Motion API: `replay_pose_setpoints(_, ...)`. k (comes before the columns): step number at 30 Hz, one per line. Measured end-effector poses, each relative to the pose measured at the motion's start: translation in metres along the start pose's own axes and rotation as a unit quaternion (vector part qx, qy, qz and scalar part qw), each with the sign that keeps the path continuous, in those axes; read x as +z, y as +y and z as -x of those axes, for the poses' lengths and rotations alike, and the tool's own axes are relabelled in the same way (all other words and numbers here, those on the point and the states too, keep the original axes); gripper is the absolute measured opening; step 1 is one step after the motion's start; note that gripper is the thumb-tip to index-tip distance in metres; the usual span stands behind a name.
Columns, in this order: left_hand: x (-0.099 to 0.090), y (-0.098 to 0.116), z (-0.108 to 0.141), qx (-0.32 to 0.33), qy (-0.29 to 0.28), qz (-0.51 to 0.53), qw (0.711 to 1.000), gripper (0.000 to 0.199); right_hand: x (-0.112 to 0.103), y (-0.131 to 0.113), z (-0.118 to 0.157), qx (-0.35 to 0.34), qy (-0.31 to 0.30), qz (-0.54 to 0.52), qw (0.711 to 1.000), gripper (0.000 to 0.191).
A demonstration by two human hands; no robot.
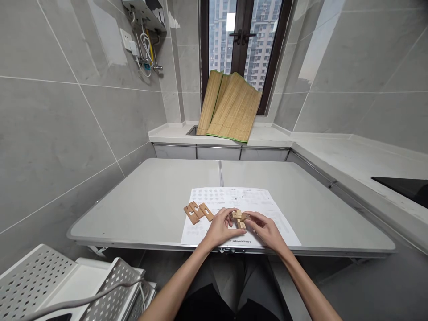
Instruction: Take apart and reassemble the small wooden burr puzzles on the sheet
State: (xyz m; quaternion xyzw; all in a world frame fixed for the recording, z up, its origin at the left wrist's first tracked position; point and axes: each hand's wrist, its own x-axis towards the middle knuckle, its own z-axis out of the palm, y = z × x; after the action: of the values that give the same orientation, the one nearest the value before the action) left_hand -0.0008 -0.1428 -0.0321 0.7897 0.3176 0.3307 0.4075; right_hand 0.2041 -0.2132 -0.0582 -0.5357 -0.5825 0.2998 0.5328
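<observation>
Close to the table's front edge, my left hand (220, 228) has its thumb and fingers closed around a small assembly of light wooden puzzle blocks (237, 215). On the other side, my right hand (265, 229) pinches a darker brown wooden piece (246, 216) against that assembly. Its fingertips partly cover the piece. Left of my hands lie several flat brown wooden pieces with cut-out slots (191, 215), one of them (206, 211) close to my left wrist. Both hands are above a printed paper sheet (279, 223).
The sheet lies on a light folding table (133, 205) with a centre seam. A white perforated rack (43, 276) with a grey cable stands at lower left. Behind the table, a straw mat (234, 109) leans on the window. A counter (351, 156) runs along the right.
</observation>
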Motion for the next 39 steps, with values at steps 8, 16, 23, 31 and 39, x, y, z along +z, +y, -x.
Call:
replay_pose_setpoints(8,-0.001,0.008,0.003,-0.01,-0.052,0.02,0.998,0.07,-0.003,-0.002,-0.001,-0.027,-0.006,0.029,0.999,0.043)
replay_pose_setpoints(16,-0.005,0.012,0.002,-0.025,-0.041,0.048,0.998,0.068,0.0,0.002,-0.003,0.003,0.001,0.049,0.999,0.051)
replay_pose_setpoints(23,-0.006,0.017,0.003,-0.025,-0.046,0.085,0.995,0.068,0.0,-0.003,-0.002,0.008,-0.036,0.051,0.998,0.047)
replay_pose_setpoints(31,-0.007,0.024,0.004,-0.034,-0.05,0.07,0.996,0.071,-0.002,-0.011,-0.002,0.024,-0.041,0.045,0.998,0.051)
replay_pose_setpoints(39,-0.004,0.011,0.005,-0.044,-0.04,0.051,0.997,0.083,-0.005,-0.007,-0.008,0.055,0.01,0.056,0.997,0.059)
